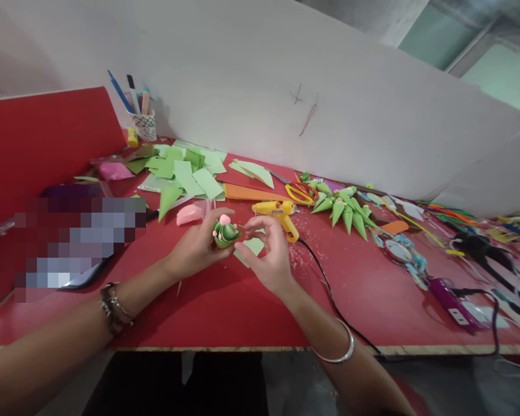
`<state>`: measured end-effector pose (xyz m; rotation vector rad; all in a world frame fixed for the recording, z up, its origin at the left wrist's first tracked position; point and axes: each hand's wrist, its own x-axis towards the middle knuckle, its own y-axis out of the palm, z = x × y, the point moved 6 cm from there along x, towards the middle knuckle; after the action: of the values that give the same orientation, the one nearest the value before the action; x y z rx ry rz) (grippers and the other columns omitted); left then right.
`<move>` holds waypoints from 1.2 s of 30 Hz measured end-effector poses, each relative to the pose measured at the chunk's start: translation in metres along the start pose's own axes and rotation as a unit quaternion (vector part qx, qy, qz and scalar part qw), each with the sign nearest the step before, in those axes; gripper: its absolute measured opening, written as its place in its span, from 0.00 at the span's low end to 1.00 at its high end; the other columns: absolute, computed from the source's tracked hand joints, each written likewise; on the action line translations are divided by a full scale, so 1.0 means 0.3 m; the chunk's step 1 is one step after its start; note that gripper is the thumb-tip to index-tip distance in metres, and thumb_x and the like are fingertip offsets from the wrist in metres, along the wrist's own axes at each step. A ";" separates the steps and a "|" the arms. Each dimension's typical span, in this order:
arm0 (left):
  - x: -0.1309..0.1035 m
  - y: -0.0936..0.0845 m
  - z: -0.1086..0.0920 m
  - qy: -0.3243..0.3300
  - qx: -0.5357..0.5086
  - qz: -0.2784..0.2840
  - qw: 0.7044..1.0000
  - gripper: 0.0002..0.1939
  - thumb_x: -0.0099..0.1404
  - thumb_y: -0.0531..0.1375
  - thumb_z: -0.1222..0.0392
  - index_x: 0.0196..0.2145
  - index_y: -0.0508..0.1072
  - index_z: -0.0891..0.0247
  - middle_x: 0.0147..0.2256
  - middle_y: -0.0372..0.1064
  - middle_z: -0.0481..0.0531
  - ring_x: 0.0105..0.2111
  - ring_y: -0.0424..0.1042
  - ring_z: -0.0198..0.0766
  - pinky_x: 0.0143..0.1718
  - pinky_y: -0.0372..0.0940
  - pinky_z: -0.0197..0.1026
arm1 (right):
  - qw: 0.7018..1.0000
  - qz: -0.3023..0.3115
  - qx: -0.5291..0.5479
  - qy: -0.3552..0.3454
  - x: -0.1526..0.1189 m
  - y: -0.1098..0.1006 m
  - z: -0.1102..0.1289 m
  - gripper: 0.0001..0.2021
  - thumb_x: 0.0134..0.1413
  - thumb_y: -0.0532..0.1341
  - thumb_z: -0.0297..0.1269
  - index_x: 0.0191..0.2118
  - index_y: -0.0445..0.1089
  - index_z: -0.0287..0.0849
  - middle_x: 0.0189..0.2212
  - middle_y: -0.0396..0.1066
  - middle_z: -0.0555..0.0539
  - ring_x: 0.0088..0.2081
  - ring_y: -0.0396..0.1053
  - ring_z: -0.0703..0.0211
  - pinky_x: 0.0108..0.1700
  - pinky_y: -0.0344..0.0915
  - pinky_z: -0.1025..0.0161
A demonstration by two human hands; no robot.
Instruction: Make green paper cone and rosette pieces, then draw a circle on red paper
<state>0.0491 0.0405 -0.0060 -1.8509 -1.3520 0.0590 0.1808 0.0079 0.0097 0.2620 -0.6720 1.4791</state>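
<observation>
My left hand [195,249] is closed around a small rolled green paper cone ornament [226,235] topped with pink balls. Its fingers and thumb wrap the left side and underside. Just to the right, my right hand [271,254] has its curved fingers and thumb apart, close to the ornament's edge; whether a fingertip touches it I cannot tell. Below the hands lies a pale green paper piece [252,249], partly covered. A yellow glue gun [277,214] rests on the red table [242,306] right behind my right hand. Bagged pink clay [189,215] sits behind my left hand.
Green paper pieces [182,167] are heaped at the back left, near a pen cup [144,124]. Scissors [301,193] lie beside a cluster of green paper cones [344,211]. The glue gun's black cord [325,277] runs toward the front edge. At right is a purple power strip [455,306].
</observation>
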 end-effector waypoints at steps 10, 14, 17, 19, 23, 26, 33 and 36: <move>-0.010 0.056 0.018 0.018 -0.031 0.117 0.993 0.41 0.54 0.55 0.67 0.60 0.37 0.62 0.42 0.67 0.57 0.36 0.71 0.38 0.34 0.67 0.37 | 0.995 0.078 -0.059 0.017 0.019 0.032 -0.030 0.15 0.45 0.63 0.34 0.42 0.64 0.44 0.40 0.63 0.47 0.43 0.64 0.58 0.47 0.62 0.60; -0.021 -0.020 -0.025 0.050 0.043 0.157 0.985 0.45 0.53 0.58 0.59 0.61 0.36 0.58 0.52 0.61 0.61 0.48 0.66 0.45 0.43 0.65 0.44 | 0.998 0.053 -0.023 0.027 0.019 0.021 -0.035 0.13 0.44 0.62 0.34 0.39 0.64 0.43 0.38 0.64 0.47 0.40 0.65 0.59 0.43 0.64 0.61; -0.072 -0.176 -0.027 0.017 0.120 0.101 0.987 0.37 0.56 0.56 0.51 0.60 0.45 0.55 0.56 0.56 0.56 0.56 0.56 0.47 0.51 0.59 0.47 | 0.996 0.039 0.022 0.072 0.012 0.018 -0.055 0.14 0.45 0.61 0.34 0.41 0.64 0.43 0.38 0.66 0.47 0.39 0.67 0.59 0.41 0.65 0.62; -0.127 -0.298 0.011 -0.034 0.156 0.027 0.987 0.22 0.61 0.49 0.52 0.54 0.57 0.51 0.60 0.48 0.49 0.58 0.53 0.46 0.52 0.57 0.47 | 0.992 0.035 0.052 0.105 0.007 0.022 -0.069 0.14 0.46 0.60 0.35 0.41 0.64 0.43 0.36 0.68 0.47 0.38 0.68 0.59 0.41 0.66 0.62; -0.234 -0.454 0.169 -0.128 0.235 -0.059 0.962 0.18 0.64 0.43 0.52 0.50 0.60 0.48 0.58 0.54 0.43 0.56 0.54 0.51 0.53 0.49 0.56 | 0.990 0.025 0.061 0.122 0.008 0.026 -0.074 0.12 0.45 0.60 0.36 0.39 0.65 0.42 0.34 0.69 0.48 0.35 0.68 0.59 0.39 0.67 0.63; -0.279 -0.488 0.297 -0.206 0.309 -0.069 0.926 0.21 0.66 0.41 0.52 0.56 0.53 0.45 0.46 0.69 0.43 0.45 0.66 0.47 0.49 0.53 0.55 | 0.991 0.015 0.050 0.121 0.010 0.025 -0.078 0.12 0.44 0.60 0.35 0.38 0.66 0.41 0.32 0.70 0.48 0.34 0.68 0.60 0.37 0.67 0.63; -0.248 -0.501 0.231 -0.180 0.378 -0.081 0.904 0.31 0.64 0.44 0.50 0.59 0.31 0.38 0.52 0.60 0.49 0.49 0.59 0.56 0.47 0.54 0.59 | 0.989 -0.017 0.086 0.122 0.027 -0.001 -0.081 0.13 0.47 0.59 0.36 0.41 0.66 0.42 0.36 0.71 0.45 0.37 0.70 0.57 0.40 0.68 0.60; -0.229 -0.458 0.172 -0.159 0.365 -0.082 0.914 0.33 0.63 0.45 0.51 0.57 0.27 0.33 0.55 0.55 0.45 0.51 0.58 0.55 0.48 0.54 0.59 | 0.989 -0.032 0.088 0.112 0.047 -0.033 -0.058 0.12 0.49 0.58 0.37 0.41 0.65 0.42 0.37 0.71 0.45 0.37 0.70 0.57 0.40 0.68 0.60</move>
<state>-0.1103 0.0263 0.0187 -1.1181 -1.4329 0.7095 0.1942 0.0281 0.0062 0.2469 -0.3504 1.4822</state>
